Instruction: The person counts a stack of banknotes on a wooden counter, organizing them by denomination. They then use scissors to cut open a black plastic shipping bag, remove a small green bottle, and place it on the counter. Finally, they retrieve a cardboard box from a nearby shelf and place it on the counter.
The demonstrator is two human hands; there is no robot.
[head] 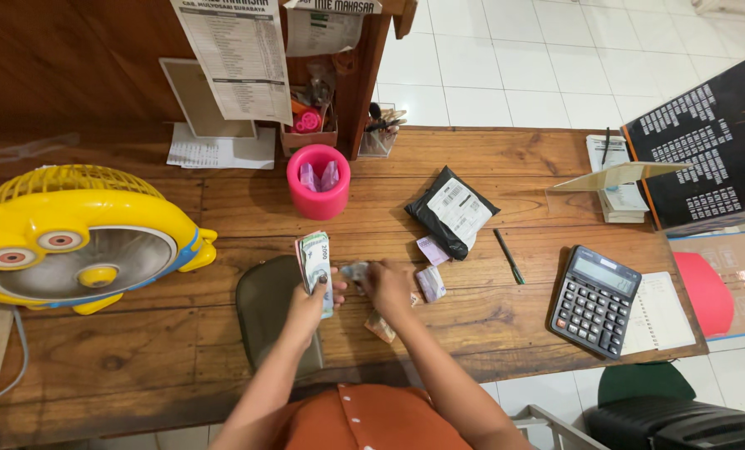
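Your left hand (312,302) has its fingers clenched around an upright stack of banknotes (315,257), held just above the wooden surface (139,333). Your right hand (387,287) rests palm down beside it, fingers pressed on loose banknotes (357,271) lying flat; whether they pinch a note or only touch it, you cannot tell. More folded notes (431,283) lie just right of that hand, another (432,249) a little farther back, and one (380,327) peeks out under your wrist.

Straight ahead stands a pink round cup (318,181) with a few pale wrapped items inside. Behind it a small cardboard box (309,129) holds pink and orange bits, too cluttered to name.

A black plastic parcel (451,211) with a white label lies right of the cup, and a dark pen (509,256) lies between it and the calculator (596,300). An open notebook (660,312) touches the calculator's right edge. A yellow desk fan (77,237) fills the left side, and a dark flat pad (264,304) lies under your left forearm.
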